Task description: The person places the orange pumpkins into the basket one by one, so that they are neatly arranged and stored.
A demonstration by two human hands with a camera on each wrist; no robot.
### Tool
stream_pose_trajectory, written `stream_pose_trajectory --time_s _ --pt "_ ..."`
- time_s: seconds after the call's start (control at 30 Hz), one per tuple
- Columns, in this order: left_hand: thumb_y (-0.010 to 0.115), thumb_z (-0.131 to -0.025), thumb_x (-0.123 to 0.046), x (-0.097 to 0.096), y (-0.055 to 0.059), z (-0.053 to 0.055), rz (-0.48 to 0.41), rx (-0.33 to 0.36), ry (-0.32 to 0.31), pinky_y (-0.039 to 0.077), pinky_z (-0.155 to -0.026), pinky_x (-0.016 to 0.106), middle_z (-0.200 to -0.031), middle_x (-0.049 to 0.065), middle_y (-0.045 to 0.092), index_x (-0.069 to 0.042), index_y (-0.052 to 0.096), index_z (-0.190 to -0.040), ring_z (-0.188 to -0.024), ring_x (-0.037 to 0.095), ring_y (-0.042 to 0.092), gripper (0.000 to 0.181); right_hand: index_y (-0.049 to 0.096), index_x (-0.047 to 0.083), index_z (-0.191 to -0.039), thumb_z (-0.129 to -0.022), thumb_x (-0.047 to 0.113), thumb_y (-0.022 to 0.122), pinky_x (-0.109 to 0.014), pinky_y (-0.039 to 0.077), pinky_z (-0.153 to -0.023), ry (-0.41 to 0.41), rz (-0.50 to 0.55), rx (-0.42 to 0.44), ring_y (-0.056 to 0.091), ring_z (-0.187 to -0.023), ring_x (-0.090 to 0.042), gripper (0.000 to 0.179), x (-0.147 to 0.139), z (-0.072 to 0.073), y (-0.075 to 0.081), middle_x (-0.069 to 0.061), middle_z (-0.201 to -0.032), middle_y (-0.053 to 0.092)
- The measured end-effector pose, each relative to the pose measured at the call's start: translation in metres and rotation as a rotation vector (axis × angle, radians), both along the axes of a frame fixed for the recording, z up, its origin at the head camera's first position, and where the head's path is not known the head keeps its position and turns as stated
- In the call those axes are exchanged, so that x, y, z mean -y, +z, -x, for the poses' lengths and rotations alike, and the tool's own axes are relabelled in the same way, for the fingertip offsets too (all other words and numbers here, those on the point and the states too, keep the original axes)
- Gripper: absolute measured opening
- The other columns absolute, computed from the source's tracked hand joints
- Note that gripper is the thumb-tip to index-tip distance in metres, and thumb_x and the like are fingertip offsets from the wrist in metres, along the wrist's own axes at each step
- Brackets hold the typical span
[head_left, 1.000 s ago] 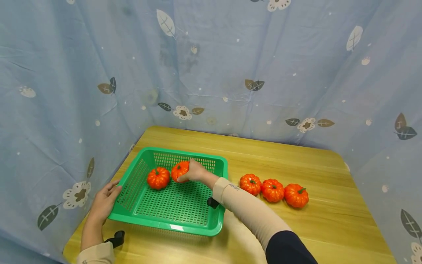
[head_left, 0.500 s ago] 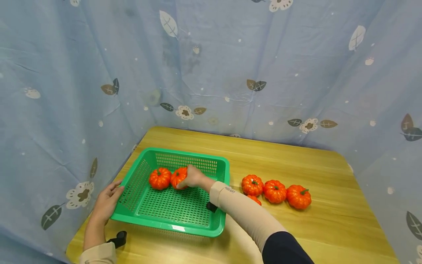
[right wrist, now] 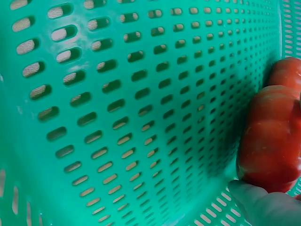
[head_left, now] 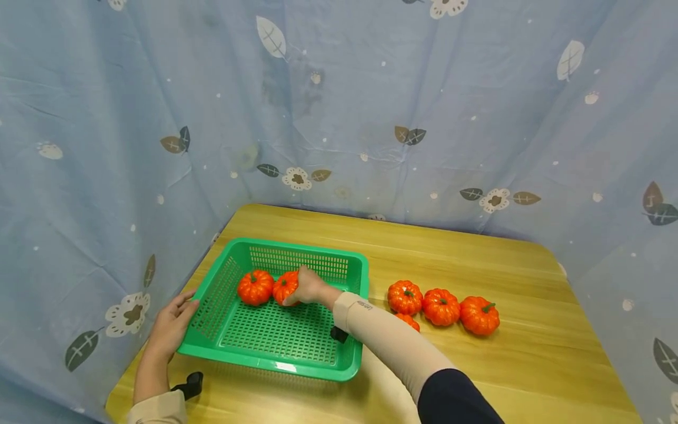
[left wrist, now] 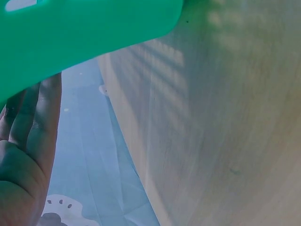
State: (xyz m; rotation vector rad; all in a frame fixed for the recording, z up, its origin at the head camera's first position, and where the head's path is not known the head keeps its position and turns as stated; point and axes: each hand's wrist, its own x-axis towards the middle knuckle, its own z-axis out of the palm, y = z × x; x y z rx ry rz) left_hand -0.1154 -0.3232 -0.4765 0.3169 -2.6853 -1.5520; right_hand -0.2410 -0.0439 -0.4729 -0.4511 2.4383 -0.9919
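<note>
My right hand (head_left: pixel 312 287) reaches into a green plastic basket (head_left: pixel 286 367) and grips a small orange pumpkin (head_left: pixel 284 287) by its right side. In the right wrist view the thumb (right wrist: pixel 258 202) lies against the held pumpkin's lower part; most of the fingers are hidden. Another orange pumpkin (head_left: pixel 255 288) sits on the basket floor, right beside the held one. At the basket's left side, my left hand (head_left: pixel 170 323) touches the rim. The left wrist view has its fingers (left wrist: pixel 44 110) extended straight, their tips hidden behind the green rim.
Right of the basket, three orange pumpkins stand in a row on the wooden table (head_left: pixel 529 365): a left one (head_left: pixel 405 297), a middle one (head_left: pixel 441 307) and a right one (head_left: pixel 479 315). A further pumpkin (head_left: pixel 408 321) is partly hidden by the right sleeve. A blue patterned curtain (head_left: pixel 360 106) surrounds the table.
My right hand has lowered the pumpkin toward the basket floor and slightly left, up beside the other pumpkin. The left hand has stayed at the rim.
</note>
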Motion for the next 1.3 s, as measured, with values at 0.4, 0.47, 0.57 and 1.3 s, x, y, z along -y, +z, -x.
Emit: stream_pose_trajectory --time_s 0.4,0.47,0.57,1.3 --pt "0.035 -0.102 -0.043 0.001 0.000 0.001 0.045 0.015 -0.007 0.047 -0.074 0.017 -0.139 0.032 0.043 -0.001 0.026 -0.149 -0.100 0.005 0.056 0.063 0.023 -0.005 -0.147 -0.075 0.026 0.083 -0.038 0.045 -0.100 0.004 -0.075 -0.010 0.046 -0.126 -0.031 0.099 0.002 -0.003 0.000 -0.021 -0.142 0.041" --pt "0.036 -0.102 -0.042 0.001 0.000 0.001 0.035 0.003 -0.001 0.049 -0.071 0.019 -0.137 0.032 0.045 -0.001 0.027 -0.149 -0.089 -0.007 0.052 0.063 0.023 -0.006 -0.146 -0.074 0.025 0.083 -0.038 0.045 -0.099 0.003 -0.078 -0.005 0.047 -0.126 -0.031 0.098 0.002 -0.003 0.000 -0.021 -0.141 0.042" --pt "0.037 -0.102 -0.041 0.000 0.000 0.001 0.015 -0.013 0.005 0.052 -0.069 0.025 -0.134 0.033 0.047 0.000 0.028 -0.148 -0.082 -0.009 0.055 0.061 0.024 -0.006 -0.145 -0.074 0.026 0.083 -0.037 0.047 -0.097 0.006 -0.096 0.003 0.049 -0.123 -0.030 0.097 0.002 -0.003 0.001 -0.020 -0.138 0.045" --pt "0.034 -0.102 -0.045 -0.001 0.003 -0.001 0.020 0.046 -0.010 0.051 -0.083 0.037 -0.142 0.035 0.036 -0.002 0.021 -0.151 -0.106 0.019 0.059 0.067 0.024 -0.007 -0.145 -0.075 0.029 0.082 -0.037 0.045 -0.099 0.009 -0.088 0.043 0.049 -0.123 -0.030 0.098 -0.013 -0.004 0.022 -0.021 -0.140 0.043"
